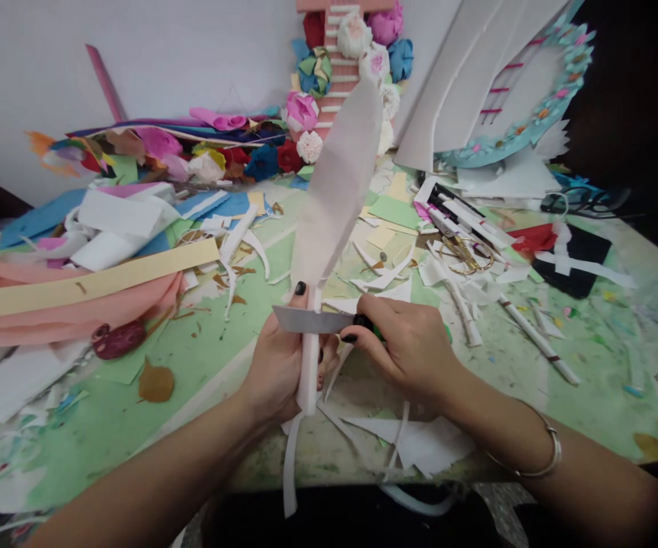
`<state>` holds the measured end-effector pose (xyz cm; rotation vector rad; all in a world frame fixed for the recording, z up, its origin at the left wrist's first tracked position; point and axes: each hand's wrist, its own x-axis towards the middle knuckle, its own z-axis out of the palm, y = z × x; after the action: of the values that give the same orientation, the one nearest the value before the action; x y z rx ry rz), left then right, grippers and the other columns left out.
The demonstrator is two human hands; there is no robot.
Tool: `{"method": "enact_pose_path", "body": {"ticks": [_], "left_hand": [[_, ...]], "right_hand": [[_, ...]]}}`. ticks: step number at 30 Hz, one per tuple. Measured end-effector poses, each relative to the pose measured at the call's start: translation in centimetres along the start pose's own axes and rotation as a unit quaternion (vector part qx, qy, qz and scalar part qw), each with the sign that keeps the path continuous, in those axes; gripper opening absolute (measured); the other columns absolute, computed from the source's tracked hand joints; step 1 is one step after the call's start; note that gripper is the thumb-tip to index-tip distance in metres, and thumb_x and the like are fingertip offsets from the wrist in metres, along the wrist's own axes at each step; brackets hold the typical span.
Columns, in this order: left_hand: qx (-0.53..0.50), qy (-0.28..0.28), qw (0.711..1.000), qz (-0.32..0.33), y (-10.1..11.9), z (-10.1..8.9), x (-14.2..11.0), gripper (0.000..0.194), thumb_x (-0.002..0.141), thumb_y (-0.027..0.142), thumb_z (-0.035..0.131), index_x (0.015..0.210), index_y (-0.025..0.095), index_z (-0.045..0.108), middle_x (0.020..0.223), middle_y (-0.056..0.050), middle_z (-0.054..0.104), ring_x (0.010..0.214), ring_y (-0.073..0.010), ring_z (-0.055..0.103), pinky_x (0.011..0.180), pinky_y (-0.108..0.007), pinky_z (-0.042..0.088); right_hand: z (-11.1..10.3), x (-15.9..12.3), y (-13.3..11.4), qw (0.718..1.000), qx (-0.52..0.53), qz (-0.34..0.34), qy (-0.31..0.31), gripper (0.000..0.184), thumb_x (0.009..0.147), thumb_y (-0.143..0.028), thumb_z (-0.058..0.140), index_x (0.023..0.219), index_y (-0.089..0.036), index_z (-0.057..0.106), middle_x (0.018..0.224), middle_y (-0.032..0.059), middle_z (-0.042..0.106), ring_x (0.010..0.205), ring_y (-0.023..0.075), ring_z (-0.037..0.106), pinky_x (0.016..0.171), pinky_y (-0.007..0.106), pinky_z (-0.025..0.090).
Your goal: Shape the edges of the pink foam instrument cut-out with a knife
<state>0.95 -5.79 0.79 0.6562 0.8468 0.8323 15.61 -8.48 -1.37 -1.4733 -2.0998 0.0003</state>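
A long white feather-shaped piece of foam [334,183] stands upright in front of me, with a narrow stem at its lower end. My left hand [283,365] is closed around that stem, its thumb lying along the side. In my right hand [406,339] is a knife, its handle mostly hidden by the fingers. The flat grey knife blade [311,320] lies across the stem, touching it just below the wide part. A thin white strip [290,464] hangs beneath the stem at the table's front edge.
White offcuts [420,441] and strips litter the green tabletop [203,411]. Gold-handled scissors [469,255] lie among rolled paper sticks at right. Coloured paper sheets [123,221] pile up at left. Paper flowers [303,110] and a blue floral ring [569,91] stand at the back.
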Motion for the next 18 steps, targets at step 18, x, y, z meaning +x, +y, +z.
{"method": "enact_pose_path", "body": {"ticks": [18], "left_hand": [[-0.014, 0.005, 1.0, 0.015, -0.49, -0.07, -0.59, 0.034, 0.086, 0.033, 0.054, 0.057, 0.015, 0.048, 0.036, 0.005, 0.041, 0.022, -0.0045, 0.034, 0.025, -0.014, 0.025]], "right_hand": [[-0.32, -0.16, -0.22, 1.0, 0.01, 0.004, -0.008, 0.058, 0.098, -0.056, 0.02, 0.075, -0.016, 0.054, 0.06, 0.001, 0.056, 0.054, 0.0112, 0.049, 0.052, 0.026, 0.023]]}}
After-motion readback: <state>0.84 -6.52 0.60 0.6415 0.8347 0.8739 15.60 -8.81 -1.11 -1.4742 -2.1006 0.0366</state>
